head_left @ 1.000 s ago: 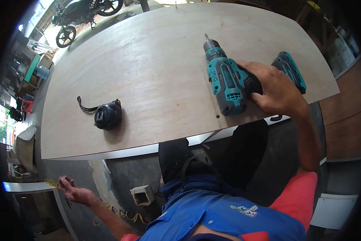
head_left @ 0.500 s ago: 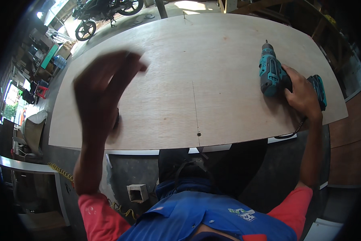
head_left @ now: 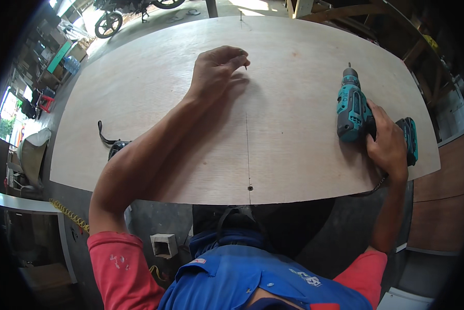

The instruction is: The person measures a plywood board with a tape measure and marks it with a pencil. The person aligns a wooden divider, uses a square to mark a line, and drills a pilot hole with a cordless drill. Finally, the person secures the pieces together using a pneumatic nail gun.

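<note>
A large pale plywood sheet (head_left: 304, 93) lies in front of me, with a thin dark line running across its middle. My left hand (head_left: 216, 70) is closed in a pinch above the sheet's far half. From its fingertips a small screw (head_left: 246, 67) points down; its head is hidden by the fingers. On the right, my right hand (head_left: 388, 139) wraps the grip of a teal and black cordless drill (head_left: 352, 103), which lies on its side with its bit pointing away from me. A dark metal piece (head_left: 250, 188), perhaps a screw head, sits on the line near the front edge.
A thin nail or screw (head_left: 241, 16) stands upright at the sheet's far edge. Beside my left forearm lies a partly hidden dark object (head_left: 117, 149) with a wrist strap. Beyond are a motorcycle (head_left: 110, 23) and wooden framing (head_left: 340, 13). A hollow block (head_left: 164, 245) sits on the floor.
My left hand has swung right and away from me, from the sheet's left side to near its middle line. The strapped object has come into view. My right hand keeps its hold on the drill.
</note>
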A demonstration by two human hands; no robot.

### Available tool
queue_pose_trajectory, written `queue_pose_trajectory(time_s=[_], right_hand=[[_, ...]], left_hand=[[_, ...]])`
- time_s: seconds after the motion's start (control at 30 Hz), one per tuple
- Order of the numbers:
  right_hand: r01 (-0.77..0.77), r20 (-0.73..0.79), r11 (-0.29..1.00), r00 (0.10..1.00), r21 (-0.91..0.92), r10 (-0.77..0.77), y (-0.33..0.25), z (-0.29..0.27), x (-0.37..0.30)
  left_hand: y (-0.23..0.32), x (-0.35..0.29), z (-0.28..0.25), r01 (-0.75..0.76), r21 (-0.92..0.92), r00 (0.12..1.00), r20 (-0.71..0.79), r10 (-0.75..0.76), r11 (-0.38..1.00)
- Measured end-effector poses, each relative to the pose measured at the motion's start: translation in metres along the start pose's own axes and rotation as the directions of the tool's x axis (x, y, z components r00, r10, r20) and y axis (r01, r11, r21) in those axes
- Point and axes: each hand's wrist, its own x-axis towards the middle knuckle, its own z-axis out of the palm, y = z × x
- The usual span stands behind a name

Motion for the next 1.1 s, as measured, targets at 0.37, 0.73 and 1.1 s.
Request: queue_pose_trajectory(time_s=[0.37, 0.73, 1.1], right_hand=[[-0.020, 0.008, 1.000, 1.000, 0.012, 0.020, -0.002, 0.000, -0.004], [0.067, -0.064, 0.993, 0.995, -0.099, -0.074, 0.029, 0.016, -0.008], [0.261, -0.421, 0.965, 0.872, -0.028, -0.248, -0.064, 0.017, -0.063]], left_hand=[[0.002, -0.009, -0.014, -0.005, 0.011, 0.991, 0.137, 0.003, 1.000], [0.002, 0.001, -0.009, -0.177, 0.275, 0.981, 0.131, 0.146, 0.945], [-0.001, -0.019, -0.012, -0.326, 0.768, 0.937, 0.184, 0.298, 0.551]])
